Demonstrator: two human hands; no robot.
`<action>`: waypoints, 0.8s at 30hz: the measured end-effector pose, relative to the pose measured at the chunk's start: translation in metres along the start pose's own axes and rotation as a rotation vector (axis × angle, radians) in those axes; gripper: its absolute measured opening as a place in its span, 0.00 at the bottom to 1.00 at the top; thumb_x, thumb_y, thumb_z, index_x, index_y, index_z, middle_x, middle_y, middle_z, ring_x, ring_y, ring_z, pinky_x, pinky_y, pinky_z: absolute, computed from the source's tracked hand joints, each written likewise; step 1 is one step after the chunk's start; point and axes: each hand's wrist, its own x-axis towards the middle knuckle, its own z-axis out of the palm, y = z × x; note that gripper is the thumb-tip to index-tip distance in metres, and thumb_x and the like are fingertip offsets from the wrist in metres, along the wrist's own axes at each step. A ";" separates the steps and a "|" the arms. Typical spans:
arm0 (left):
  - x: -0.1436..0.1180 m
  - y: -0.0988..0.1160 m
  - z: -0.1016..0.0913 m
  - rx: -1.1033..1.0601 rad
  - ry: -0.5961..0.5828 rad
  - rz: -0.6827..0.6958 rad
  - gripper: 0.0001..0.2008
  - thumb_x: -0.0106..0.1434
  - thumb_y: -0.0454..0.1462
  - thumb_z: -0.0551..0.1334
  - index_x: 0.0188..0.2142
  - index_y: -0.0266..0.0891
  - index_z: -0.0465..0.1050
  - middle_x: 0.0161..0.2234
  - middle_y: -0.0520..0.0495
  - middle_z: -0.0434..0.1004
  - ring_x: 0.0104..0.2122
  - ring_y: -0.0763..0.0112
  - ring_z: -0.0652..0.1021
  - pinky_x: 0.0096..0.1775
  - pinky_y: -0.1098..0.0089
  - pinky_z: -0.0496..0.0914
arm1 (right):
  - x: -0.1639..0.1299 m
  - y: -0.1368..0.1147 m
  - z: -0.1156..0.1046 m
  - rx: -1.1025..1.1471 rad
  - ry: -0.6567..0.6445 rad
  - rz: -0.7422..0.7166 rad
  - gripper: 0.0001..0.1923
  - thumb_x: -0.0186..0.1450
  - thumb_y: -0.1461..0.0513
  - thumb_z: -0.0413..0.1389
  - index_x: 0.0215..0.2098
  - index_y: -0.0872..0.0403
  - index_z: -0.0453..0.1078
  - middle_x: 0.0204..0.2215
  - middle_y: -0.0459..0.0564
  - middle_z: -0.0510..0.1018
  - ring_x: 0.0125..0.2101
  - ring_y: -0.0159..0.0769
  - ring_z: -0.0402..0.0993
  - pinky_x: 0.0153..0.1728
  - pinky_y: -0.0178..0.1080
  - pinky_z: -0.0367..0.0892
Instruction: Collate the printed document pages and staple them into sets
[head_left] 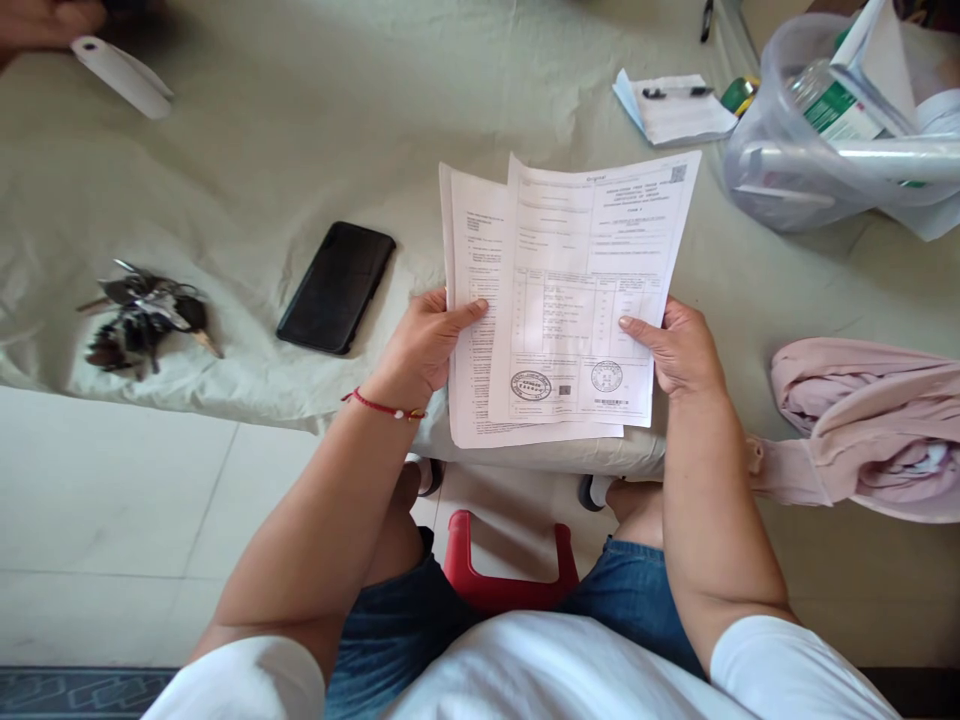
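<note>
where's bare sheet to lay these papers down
Bare sheet lies between the phone and the notepad, above the papers held by left hand and right hand. Crowded at the right: plastic container, pink cloth.

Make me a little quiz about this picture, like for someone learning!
1. True or false: both hands hold the printed papers.
2. What lies closest to the left of the papers? A) black phone B) bunch of keys C) pink cloth
3. Fill in: a pen lies on the small ______ near the plastic container.

Key:
1. True: the left hand grips one edge, the right hand the other.
2. A
3. notepad
</note>
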 end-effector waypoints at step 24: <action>0.001 0.003 0.004 0.031 0.039 -0.008 0.16 0.53 0.35 0.76 0.42 0.40 0.84 0.46 0.36 0.90 0.58 0.36 0.85 0.60 0.41 0.82 | 0.000 -0.001 0.000 0.018 -0.004 -0.007 0.23 0.51 0.56 0.79 0.45 0.48 0.85 0.47 0.47 0.91 0.52 0.55 0.87 0.65 0.64 0.76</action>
